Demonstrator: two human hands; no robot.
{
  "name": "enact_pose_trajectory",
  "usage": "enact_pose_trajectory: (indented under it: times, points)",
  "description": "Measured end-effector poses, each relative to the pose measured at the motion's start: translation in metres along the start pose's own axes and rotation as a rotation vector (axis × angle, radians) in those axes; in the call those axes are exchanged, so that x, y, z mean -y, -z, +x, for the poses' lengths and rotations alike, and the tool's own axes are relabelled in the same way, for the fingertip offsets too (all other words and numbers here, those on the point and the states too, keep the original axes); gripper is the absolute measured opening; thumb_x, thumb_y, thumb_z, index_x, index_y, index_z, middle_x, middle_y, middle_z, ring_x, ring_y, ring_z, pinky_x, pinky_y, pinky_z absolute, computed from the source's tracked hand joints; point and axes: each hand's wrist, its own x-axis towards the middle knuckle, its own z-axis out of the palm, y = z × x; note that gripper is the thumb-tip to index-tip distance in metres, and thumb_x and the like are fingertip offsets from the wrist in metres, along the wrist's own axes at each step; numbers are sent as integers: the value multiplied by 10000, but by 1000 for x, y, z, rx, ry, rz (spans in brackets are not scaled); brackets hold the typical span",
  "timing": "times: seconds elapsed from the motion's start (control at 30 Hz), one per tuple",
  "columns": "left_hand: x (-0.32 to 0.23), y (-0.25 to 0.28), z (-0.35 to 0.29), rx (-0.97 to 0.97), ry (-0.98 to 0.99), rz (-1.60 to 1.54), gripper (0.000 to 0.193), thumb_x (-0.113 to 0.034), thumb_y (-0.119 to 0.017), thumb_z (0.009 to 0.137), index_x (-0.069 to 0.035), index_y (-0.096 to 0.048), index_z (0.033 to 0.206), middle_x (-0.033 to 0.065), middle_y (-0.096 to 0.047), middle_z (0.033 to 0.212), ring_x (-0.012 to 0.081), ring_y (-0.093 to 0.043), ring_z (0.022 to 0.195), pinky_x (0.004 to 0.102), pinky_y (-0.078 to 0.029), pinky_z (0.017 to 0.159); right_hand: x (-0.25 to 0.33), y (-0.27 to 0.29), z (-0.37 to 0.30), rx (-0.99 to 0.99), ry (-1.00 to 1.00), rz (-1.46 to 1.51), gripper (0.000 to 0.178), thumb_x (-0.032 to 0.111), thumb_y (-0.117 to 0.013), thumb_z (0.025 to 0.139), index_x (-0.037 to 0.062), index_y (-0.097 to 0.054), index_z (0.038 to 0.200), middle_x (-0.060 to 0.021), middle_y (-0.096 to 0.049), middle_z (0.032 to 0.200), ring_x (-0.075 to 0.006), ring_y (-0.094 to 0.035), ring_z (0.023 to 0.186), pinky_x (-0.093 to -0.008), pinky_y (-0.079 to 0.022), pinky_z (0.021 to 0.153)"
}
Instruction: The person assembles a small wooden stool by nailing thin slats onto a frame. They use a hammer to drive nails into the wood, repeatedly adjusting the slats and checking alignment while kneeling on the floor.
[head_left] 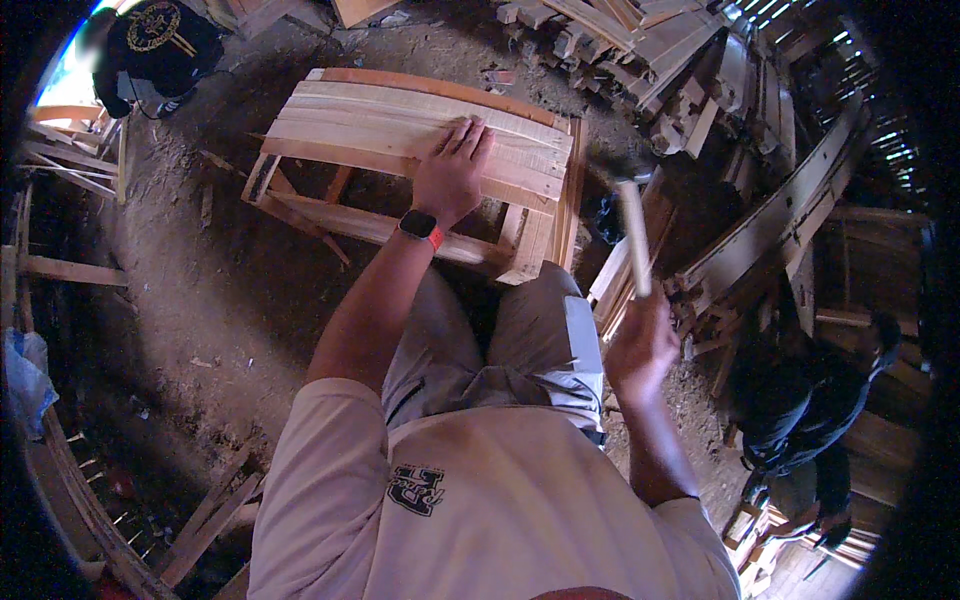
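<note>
Wooden frame (533,240): just ahead of the knees (542,300) | left hand (450,185): open, palm down, fingers nearly together on top planks (340,118) | right hand (643,345): closed around pale handle (636,240)

Piled timber (690,60), an earthen floor (215,330) and a plank-topped wooden frame (385,130) show a woodworking workshop.

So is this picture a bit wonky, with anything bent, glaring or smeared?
In the head view, corners fall black and straight edges bow toward the rim; white glare fills the upper left; light strips pierce the slatted wall, upper right; the right hand and its wooden-handled tool, likely a hammer, look blurred, while the left hand on the planks is clearer.
</note>
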Motion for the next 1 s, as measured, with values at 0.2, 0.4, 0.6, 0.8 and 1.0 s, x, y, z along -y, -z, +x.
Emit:
enact_pose_trajectory:
  times: [0.2,0.4,0.6,0.8,1.0]
  points:
    - [4,-14,-6,-23,6,36,637,-61,-593,809,-44,-545,1444,142,-502,1548,293,-415,1474,425,-325,1231,0,-3,5,262,-71,-74,288,64,-635,968,79,-615,1255,-228,-709,859,-408,-718,730,-485,-570,597]
    - [-2,0,0,-13,15,32,596,-93,-595,836,-60,-561,1431,125,-505,1548,281,-437,1460,428,-345,1214,-1,-2,-4,53,-66,31,313,55,-625,966,73,-598,1277,-241,-724,912,-414,-727,763,-486,-578,607]
    - [7,-11,-3,-39,-3,23,660,-66,-610,805,-57,-531,1461,122,-484,1566,289,-412,1476,427,-325,1230,-8,-5,3,199,-25,-81,282,69,-621,975,57,-613,1256,-286,-715,952,-409,-731,774,-485,-586,612]
    - [3,-3,-1,-36,-10,56,604,-125,-613,855,-48,-534,1448,135,-491,1553,289,-452,1449,428,-367,1199,-9,-9,-5,96,-18,-16,310,40,-626,963,59,-619,1272,-243,-717,911,-416,-712,712,-469,-577,585]
    - [6,-2,5,-17,2,81,582,-124,-590,873,-45,-527,1446,133,-504,1543,277,-452,1451,424,-367,1197,-9,-7,-3,318,-209,-93,249,161,-615,1009,56,-642,1233,-282,-702,968,-418,-725,818,-467,-574,655]
